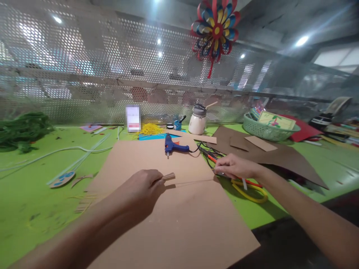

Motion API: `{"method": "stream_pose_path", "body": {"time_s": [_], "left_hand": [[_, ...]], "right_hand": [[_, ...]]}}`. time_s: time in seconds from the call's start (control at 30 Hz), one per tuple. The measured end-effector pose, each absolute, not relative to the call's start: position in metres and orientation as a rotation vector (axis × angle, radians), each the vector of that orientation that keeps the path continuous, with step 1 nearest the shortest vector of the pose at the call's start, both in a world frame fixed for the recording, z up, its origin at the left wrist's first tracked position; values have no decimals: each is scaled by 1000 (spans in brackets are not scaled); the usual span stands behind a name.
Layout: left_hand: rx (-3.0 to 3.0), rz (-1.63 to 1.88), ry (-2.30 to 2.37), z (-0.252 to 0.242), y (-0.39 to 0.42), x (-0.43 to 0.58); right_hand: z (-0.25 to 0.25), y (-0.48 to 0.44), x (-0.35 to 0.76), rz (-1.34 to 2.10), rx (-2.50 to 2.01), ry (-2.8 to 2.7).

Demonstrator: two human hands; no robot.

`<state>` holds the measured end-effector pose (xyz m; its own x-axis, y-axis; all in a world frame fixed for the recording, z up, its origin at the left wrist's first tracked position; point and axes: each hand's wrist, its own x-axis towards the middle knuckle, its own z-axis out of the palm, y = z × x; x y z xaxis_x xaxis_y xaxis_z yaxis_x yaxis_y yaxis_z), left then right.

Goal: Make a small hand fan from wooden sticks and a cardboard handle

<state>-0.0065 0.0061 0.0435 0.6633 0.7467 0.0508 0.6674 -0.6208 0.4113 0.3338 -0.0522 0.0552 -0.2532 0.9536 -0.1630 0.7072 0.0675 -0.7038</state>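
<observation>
Forearms stretch up from the bottom of the frame over a big cardboard sheet [179, 224] on the green table [33, 201]. Just left of centre, the left hand [143, 185] pinches a small strip [168, 176] between thumb and fingertips, holding it low over the middle of the sheet. At the sheet's right edge, the right hand [237, 166] has its fingers pressed together on a dark object [217, 172]; I cannot tell what it is. The strip looks light, so a slack pinch could let it twist or drop. A glue gun [174, 146] lies on the sheet's far end with its cord [196, 150] trailing toward the right hand. A careless sweep of that wrist could snag the cord and drag the gun, and a hot tip would mark the sheet. Behind it stands a blue pot [177, 124], its contents hidden, then a white jar [198, 121] with a stick in it. At the upper right, a green basket [266, 131] holds cards and papers.
</observation>
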Motion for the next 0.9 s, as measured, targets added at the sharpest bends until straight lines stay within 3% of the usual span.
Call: {"method": "stream_pose_path", "body": {"time_s": [0.6,0.9], "left_hand": [[2434,284,1185,50,-12,-11],[2658,412,1052,35,-11,0]], "right_hand": [[45,-72,370,826,-1776,-2040],[64,-75,289,63,-1689,-2009]]}}
